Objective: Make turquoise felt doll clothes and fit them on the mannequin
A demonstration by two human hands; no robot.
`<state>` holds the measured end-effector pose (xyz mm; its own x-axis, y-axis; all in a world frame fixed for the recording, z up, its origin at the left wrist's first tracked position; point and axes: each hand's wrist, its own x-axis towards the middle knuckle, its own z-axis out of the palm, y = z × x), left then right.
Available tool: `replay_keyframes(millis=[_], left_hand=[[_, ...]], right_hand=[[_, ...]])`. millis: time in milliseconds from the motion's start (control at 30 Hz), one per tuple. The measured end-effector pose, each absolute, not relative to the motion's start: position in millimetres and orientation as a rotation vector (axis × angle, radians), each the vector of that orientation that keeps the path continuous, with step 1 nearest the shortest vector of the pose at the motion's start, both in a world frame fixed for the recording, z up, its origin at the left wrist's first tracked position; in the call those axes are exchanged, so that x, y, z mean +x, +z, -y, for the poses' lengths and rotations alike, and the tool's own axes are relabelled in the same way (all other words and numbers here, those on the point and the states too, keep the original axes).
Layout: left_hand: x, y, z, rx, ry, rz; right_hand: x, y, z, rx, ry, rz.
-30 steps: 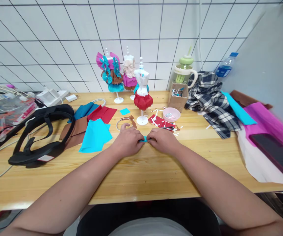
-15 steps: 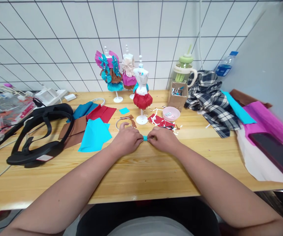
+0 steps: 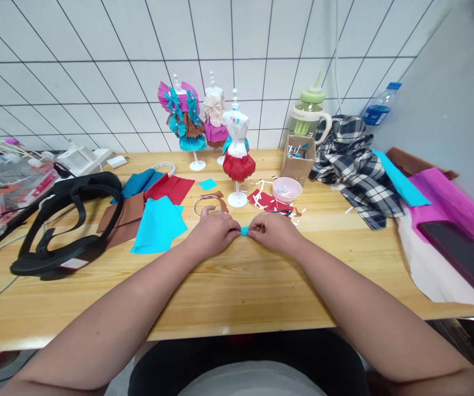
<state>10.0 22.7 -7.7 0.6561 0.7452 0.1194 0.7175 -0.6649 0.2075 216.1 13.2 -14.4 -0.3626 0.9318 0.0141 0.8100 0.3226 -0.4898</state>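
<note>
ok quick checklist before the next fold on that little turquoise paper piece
1. Both hands on the piece: ok, left hand and right hand pinch the small turquoise paper piece between them.
2. Piece low over the wooden table: ok.
3. Fold line visible: cannot tell, fingers hide most of it.
4. Bare table in front of hands: ok.
5. Clear of the red-skirted white mannequin stand: ok, stands behind.
6. Flat turquoise paper sheet within reach: ok, just left.
</note>
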Motion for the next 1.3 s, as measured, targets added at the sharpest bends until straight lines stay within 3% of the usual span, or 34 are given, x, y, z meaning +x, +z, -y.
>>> replay_keyframes(millis=[300,600,1300], left_hand=[[9,-4,-23,2.764,0.356,-1.341],[9,2,-20,2.841,0.303,-1.161],[8,-10,-25,2.624,0.306,-1.266]], right_hand=[[215,-13,-17,-1.648,0.583,2.371],[222,-16,-14,-1.394,0.429,2.491],[211,-10,-16,-1.674,0.653,2.335]])
